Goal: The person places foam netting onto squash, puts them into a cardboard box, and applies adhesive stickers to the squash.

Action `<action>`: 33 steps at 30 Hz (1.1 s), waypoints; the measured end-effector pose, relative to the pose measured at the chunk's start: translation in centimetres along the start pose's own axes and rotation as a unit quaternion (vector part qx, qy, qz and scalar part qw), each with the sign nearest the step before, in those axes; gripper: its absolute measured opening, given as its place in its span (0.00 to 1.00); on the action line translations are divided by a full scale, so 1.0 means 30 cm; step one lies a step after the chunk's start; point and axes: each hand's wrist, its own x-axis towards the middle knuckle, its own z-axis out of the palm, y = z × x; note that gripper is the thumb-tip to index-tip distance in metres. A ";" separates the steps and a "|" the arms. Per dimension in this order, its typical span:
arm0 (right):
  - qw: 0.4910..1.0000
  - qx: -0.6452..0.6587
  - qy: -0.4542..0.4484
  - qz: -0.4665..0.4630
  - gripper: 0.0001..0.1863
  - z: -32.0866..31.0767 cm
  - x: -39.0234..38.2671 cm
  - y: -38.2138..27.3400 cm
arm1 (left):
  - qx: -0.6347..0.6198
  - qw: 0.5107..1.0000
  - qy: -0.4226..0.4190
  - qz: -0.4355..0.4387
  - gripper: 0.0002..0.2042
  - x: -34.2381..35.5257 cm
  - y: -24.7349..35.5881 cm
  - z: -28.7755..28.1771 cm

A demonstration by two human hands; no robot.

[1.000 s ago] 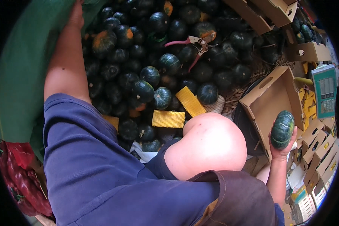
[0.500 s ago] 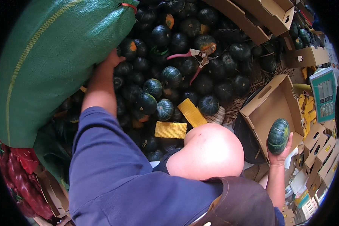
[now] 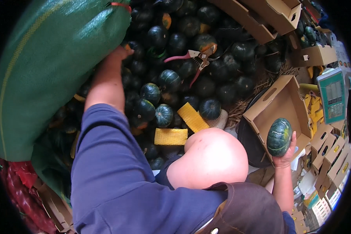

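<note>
My right hand (image 3: 285,156) grips a dark green pumpkin (image 3: 279,137) with pale stripes and a yellowish patch, holding it up before an open cardboard box (image 3: 279,89). Stretched forward, my left hand (image 3: 120,55) is against the edge of a big, full green woven sack (image 3: 54,78); most of its fingers are hidden there. Many similar pumpkins (image 3: 170,80) lie piled beyond my knee. On the pile rest open pruning shears (image 3: 201,58) with pinkish-red handles. Two yellow foam net sleeves (image 3: 171,136) lie close to my bare knee.
A green-framed scale display (image 3: 332,95) stands at the right, with cardboard boxes (image 3: 327,156) below it. More cardboard trays (image 3: 275,15) edge the pile at the back. Red net bags (image 3: 25,187) sit at the lower left. Dry straw (image 3: 245,105) shows beside the box.
My left hand has moved slightly forward along the sack. The pumpkin in my right hand has shifted a little left and turned. The whole view has drifted slightly.
</note>
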 end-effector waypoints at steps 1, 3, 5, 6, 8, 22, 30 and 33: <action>1.000 -0.002 -0.005 0.003 0.25 0.000 0.003 -0.001 | -0.002 1.000 0.003 0.001 0.35 0.005 0.008 0.014; 1.000 -0.002 -0.020 0.002 0.26 0.009 -0.003 0.004 | -0.109 0.993 -0.021 -0.030 0.36 0.036 0.046 0.085; 0.999 -0.003 -0.044 0.020 0.27 0.005 0.002 -0.005 | -0.168 0.985 -0.033 -0.038 0.36 0.053 -0.004 0.110; 0.999 0.000 -0.042 0.021 0.27 0.004 -0.002 -0.004 | -0.195 0.980 -0.033 -0.031 0.36 0.065 -0.035 0.111; 0.999 0.000 -0.048 0.016 0.27 0.005 -0.006 -0.009 | -0.279 0.958 -0.061 -0.014 0.36 0.086 -0.128 0.128; 0.977 -0.183 0.022 -0.111 0.26 -0.172 0.277 -0.066 | -0.930 0.232 -0.267 0.098 0.28 -0.556 0.355 -0.072; 0.699 -0.571 -0.186 -0.389 0.35 0.229 0.199 -0.102 | -0.703 0.025 -0.710 0.033 0.30 -0.716 0.625 -0.128; 0.803 -0.454 -0.309 -0.233 0.35 0.399 0.121 0.008 | -0.718 0.141 -0.677 0.076 0.35 -0.761 0.685 -0.189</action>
